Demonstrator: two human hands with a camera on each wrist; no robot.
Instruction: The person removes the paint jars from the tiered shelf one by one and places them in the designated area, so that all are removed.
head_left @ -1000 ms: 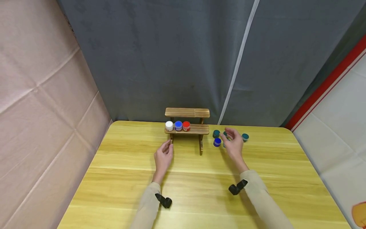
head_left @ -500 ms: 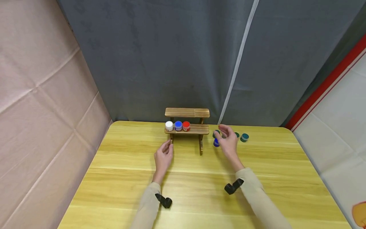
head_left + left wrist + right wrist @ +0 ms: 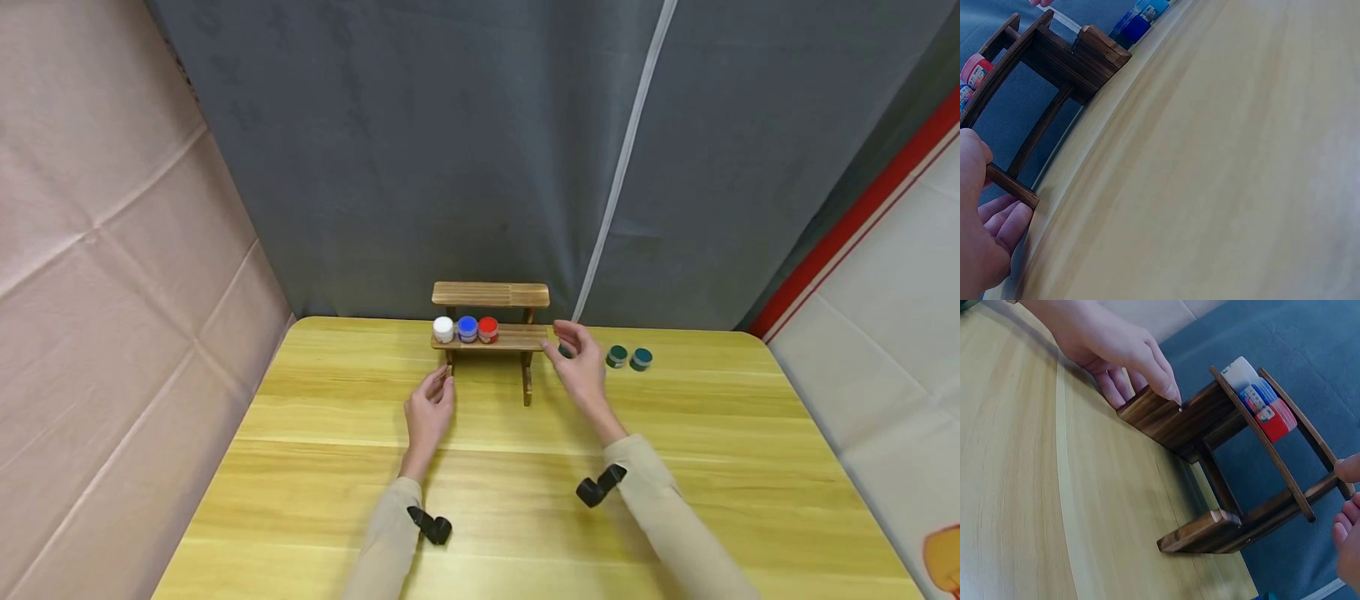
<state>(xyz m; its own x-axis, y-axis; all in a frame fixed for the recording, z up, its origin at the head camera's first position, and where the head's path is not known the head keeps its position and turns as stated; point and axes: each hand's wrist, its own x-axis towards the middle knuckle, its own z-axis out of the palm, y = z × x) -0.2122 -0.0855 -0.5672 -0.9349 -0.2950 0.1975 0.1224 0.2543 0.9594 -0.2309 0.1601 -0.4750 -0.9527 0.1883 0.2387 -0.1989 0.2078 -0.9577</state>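
The two-tier wooden rack (image 3: 517, 337) stands upright on the desk (image 3: 480, 517), near its back edge. A white jar (image 3: 443, 330), a blue-lidded jar (image 3: 468, 329) and a red-lidded jar (image 3: 488, 331) occupy the left part of the lower tier. The left hand (image 3: 430, 412) grips the rack's left foot (image 3: 1013, 186) between thumb and fingers. The right hand (image 3: 582, 367) is loosely curved and appears to hold nothing; its thumb is at the rack's right end, though contact cannot be confirmed. Two green-lidded jars (image 3: 617, 357) stand to its right; a dark blue jar (image 3: 1130, 29) and a light blue jar (image 3: 1150, 7) also stand on the desk, to the right of the rack.

Risks, in this inspector's judgement: a pull by the left hand alone could swivel or tilt the rack, and the jars could slide, as no raised lip is visible. A clumsy closing of the right hand could jolt the tier or tip jars beside it.
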